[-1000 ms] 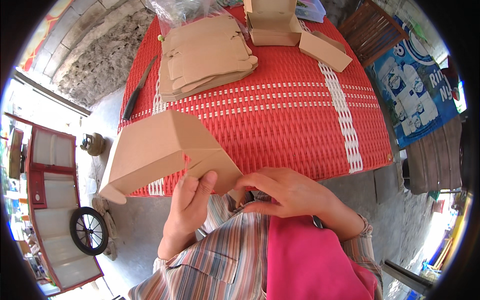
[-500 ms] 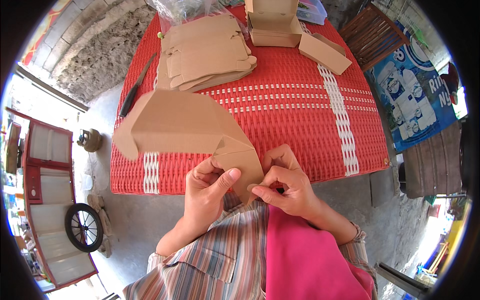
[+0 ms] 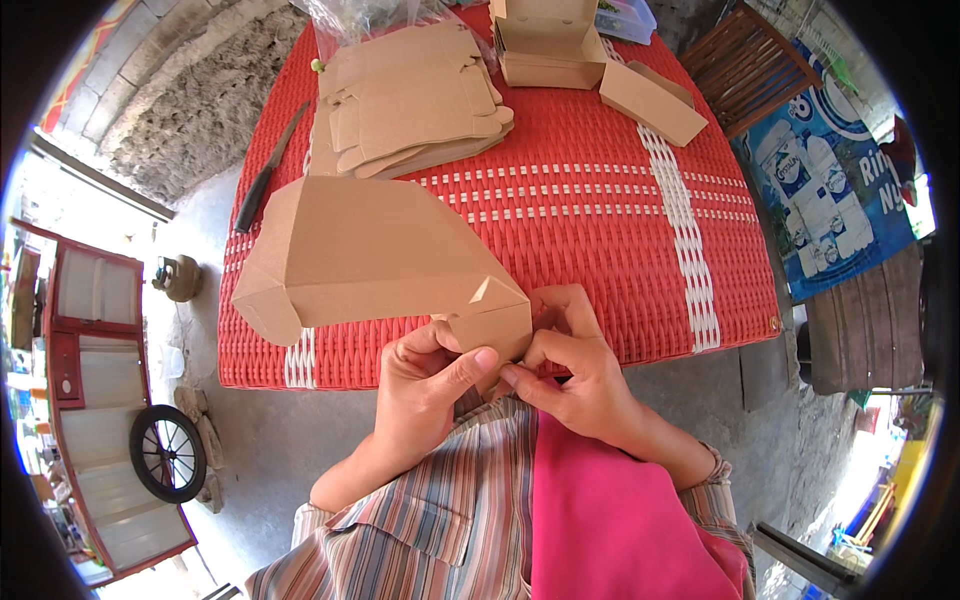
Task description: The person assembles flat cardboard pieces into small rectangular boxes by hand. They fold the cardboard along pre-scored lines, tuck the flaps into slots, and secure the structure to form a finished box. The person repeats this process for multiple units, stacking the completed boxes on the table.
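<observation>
A partly folded brown cardboard box [image 3: 385,245] is held over the table's near edge, its large panels stretching away to the left. My left hand [image 3: 425,375] pinches the near end of it, thumb on top and fingers beneath. Close beside it, my right hand [image 3: 570,360] grips the same end, with thumb and forefinger on a small flap low at the corner. The fold between the two hands is partly hidden by the fingers. Beyond the box lies a stack of flat cardboard box blanks [image 3: 405,95].
The red woven table [image 3: 580,220] has white bands. On it are a knife [image 3: 270,170] with a black handle at left, an open folded box [image 3: 550,65] at the back, another cardboard piece [image 3: 652,102], a clear plastic bag [image 3: 370,20] and a plastic container [image 3: 628,18].
The cardboard's near end has turned and its end flap is folded further inward. The left end has swung slightly nearer. Both hands have drawn closer together around the corner.
</observation>
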Motion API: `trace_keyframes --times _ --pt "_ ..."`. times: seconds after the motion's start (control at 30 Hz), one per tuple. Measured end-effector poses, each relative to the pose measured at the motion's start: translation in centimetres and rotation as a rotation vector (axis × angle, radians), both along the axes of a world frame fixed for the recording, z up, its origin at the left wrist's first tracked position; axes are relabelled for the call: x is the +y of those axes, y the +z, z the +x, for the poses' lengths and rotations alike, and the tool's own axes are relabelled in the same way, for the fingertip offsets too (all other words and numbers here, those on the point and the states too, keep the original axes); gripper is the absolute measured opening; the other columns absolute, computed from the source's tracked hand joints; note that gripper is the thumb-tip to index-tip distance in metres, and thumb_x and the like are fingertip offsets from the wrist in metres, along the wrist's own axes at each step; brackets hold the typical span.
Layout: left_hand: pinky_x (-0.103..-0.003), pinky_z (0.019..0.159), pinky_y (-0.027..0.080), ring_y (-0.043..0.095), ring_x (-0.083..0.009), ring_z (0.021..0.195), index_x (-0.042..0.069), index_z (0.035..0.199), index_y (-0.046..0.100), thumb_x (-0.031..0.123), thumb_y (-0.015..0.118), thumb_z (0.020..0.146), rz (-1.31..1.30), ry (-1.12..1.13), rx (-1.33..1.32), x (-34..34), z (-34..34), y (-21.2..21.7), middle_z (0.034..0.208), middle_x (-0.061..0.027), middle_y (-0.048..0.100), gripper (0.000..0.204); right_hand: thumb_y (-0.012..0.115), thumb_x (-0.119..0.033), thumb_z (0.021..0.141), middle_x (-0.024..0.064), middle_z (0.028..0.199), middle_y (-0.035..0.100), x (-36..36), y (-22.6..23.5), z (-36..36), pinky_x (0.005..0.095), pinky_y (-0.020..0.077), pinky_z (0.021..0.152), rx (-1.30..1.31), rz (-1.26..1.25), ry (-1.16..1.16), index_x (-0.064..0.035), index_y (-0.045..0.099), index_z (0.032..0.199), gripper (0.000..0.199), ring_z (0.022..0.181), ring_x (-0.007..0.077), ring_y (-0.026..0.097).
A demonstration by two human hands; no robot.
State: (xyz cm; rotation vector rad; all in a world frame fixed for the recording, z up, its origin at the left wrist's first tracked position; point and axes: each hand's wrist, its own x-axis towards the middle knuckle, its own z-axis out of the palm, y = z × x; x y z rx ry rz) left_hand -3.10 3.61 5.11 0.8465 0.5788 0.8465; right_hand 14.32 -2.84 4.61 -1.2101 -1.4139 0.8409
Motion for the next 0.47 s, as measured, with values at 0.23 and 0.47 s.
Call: trace_keyframes --times 0.23,0.47 --pt "-0.032 0.083 0.058 0.070 -0.0175 0.095 0.001 0.099 0.067 0.006 0.069 0.094 0.045 0.016 -0.028 0.6 -1.0 -0.8 0.103 -0.0106 0.072 0.007 0.079 -0.001 0.081 0.0101 0.117 0.050 0.3 -1.4 0.5 0.0298 0.0541 0.073 0.038 0.050 0.054 -0.0011 0.068 0.087 0.012 0.091 0.0186 0.062" --pt "-0.027 0.081 0.053 0.067 -0.0133 0.091 0.000 0.100 0.065 0.009 0.067 0.097 0.065 0.087 0.016 0.4 -0.3 0.3 0.100 -0.0094 0.072 0.009 0.078 0.000 0.082 0.0098 0.118 0.056 0.0 -1.5 0.7 0.0292 0.0535 0.076 -0.055 0.057 -0.033 -0.0037 0.074 0.096 0.016 0.095 0.0204 0.065"
